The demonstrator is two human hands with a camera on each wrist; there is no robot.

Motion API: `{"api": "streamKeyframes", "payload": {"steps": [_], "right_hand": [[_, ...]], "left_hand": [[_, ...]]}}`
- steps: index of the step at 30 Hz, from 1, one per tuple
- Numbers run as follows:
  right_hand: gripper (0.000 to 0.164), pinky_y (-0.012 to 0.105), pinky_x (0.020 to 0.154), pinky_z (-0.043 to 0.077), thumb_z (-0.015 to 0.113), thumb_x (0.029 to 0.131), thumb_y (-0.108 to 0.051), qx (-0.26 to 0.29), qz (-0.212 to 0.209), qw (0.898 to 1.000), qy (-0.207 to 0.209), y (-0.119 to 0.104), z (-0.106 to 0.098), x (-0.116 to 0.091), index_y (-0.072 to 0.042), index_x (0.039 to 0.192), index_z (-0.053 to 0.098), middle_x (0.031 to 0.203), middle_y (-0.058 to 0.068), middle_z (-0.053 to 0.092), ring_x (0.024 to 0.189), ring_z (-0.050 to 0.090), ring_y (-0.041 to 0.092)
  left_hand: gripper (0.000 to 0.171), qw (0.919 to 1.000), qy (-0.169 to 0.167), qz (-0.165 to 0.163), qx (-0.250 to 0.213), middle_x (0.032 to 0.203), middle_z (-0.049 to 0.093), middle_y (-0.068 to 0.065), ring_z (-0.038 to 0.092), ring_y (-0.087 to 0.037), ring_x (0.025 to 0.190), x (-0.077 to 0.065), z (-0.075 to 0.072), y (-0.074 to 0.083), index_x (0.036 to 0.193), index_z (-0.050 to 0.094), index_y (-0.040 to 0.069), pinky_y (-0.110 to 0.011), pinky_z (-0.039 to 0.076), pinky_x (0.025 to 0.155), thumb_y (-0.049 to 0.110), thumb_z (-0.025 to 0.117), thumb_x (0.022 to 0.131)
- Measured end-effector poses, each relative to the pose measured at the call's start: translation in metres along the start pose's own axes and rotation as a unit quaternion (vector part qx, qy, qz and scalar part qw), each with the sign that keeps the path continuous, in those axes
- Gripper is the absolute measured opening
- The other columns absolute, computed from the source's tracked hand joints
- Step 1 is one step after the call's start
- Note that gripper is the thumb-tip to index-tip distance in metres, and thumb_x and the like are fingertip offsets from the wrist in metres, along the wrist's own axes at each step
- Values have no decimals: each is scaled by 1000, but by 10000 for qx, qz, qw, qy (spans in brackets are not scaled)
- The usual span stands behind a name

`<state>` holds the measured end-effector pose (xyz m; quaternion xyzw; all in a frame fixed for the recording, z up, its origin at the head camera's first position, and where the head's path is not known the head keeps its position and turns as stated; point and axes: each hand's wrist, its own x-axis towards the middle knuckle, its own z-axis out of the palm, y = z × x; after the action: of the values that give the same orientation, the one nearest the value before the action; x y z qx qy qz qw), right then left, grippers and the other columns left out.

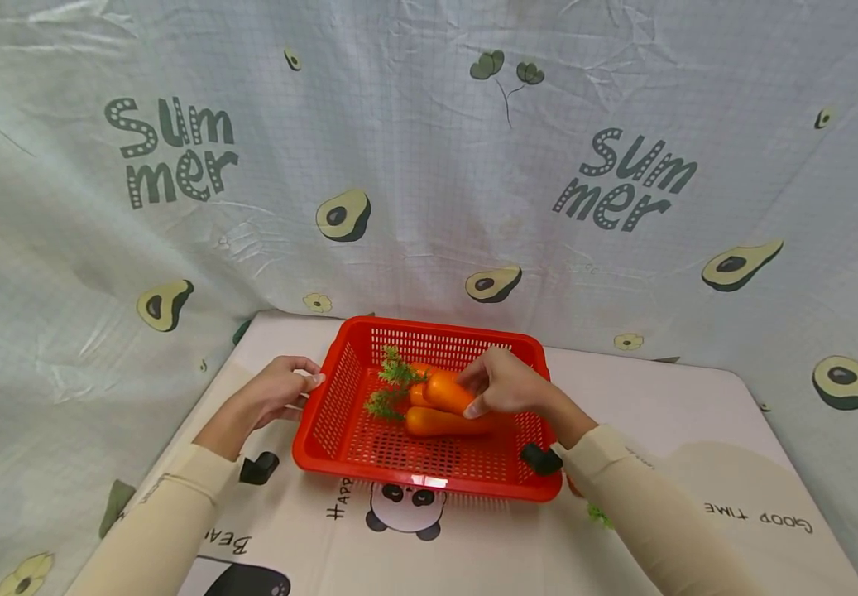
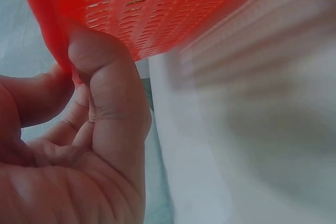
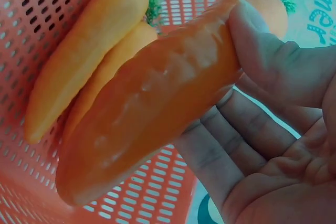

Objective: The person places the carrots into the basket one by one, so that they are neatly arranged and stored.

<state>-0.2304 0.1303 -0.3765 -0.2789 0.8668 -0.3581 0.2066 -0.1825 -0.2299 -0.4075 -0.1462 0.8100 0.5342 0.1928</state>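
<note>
A red plastic basket (image 1: 399,478) with slotted walls sits on the table. My left hand (image 1: 280,391) pinches its left rim; in the left wrist view the thumb and curled index finger (image 2: 118,98) close on the red edge (image 2: 50,30). Inside the basket, my right hand (image 1: 506,382) grips an orange carrot (image 1: 445,391), thumb on one side and fingers underneath. The right wrist view has this held carrot (image 3: 152,98) tilted above the others. Two more carrots lie in the basket, a nearer one (image 1: 436,423) and one partly hidden (image 3: 113,69). Green leafy tops (image 1: 397,368) point left.
Beside my right sleeve (image 1: 637,505), a bit of green leaf (image 1: 600,517) shows on the table, mostly covered by the arm. The pale printed tabletop (image 1: 697,430) extends to the right. Behind it hangs a curtain (image 1: 414,165) with avocado prints.
</note>
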Motion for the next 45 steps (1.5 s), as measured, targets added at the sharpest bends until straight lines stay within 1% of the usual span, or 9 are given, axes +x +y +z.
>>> {"api": "streamKeyframes", "payload": {"steps": [8,13,17,22,32,36,45], "right_hand": [[41,31,79,63,88,78,-1,-252,-47,9996,-83,2,9,6,1,118,77,102,10,79,81,67,16],[41,30,78,62,88,77,1,-344,-118,9992,-175,4,13,9,1,117,77,101,10,79,80,67,17],[42,30,79,62,89,76,0,-394,-95,9989,-238,4,17,13,1,117,77,100,8,79,81,66,16],[42,29,77,61,91,74,-1,-426,-92,9987,-270,4,22,17,1,114,78,96,7,79,80,66,16],[37,27,71,60,92,72,-1,-396,-102,9985,-357,4,31,25,1,106,80,85,5,75,75,64,16],[34,27,70,60,93,70,-1,-483,-46,9982,-364,5,34,28,-1,102,81,82,4,75,74,63,16],[25,29,72,61,95,70,-6,-858,227,9951,-430,8,41,31,-6,90,81,79,1,74,75,64,18]], "left_hand": [[27,10000,-62,55,10,105,68,-13,69,-19,80,0,1,0,130,53,-1,-33,63,70,17,50,109],[28,10000,-60,66,33,103,69,-12,69,-19,78,0,0,0,130,52,-1,-32,63,69,17,51,109],[28,9999,-59,82,30,103,69,-12,69,-19,79,0,0,-1,130,52,-1,-33,64,69,17,51,109],[28,9999,-48,90,-1,103,69,-12,70,-19,78,0,0,-2,130,53,-1,-33,64,70,18,51,109],[28,9999,10,99,17,106,70,-14,71,-19,79,0,0,-4,131,53,-1,-34,65,71,17,51,109],[27,10000,29,68,15,105,70,-13,70,-19,79,-1,0,-3,130,53,0,-34,65,71,17,50,109],[28,10000,69,45,2,107,70,-15,71,-20,79,0,1,-2,130,53,0,-34,65,71,17,51,109]]}}
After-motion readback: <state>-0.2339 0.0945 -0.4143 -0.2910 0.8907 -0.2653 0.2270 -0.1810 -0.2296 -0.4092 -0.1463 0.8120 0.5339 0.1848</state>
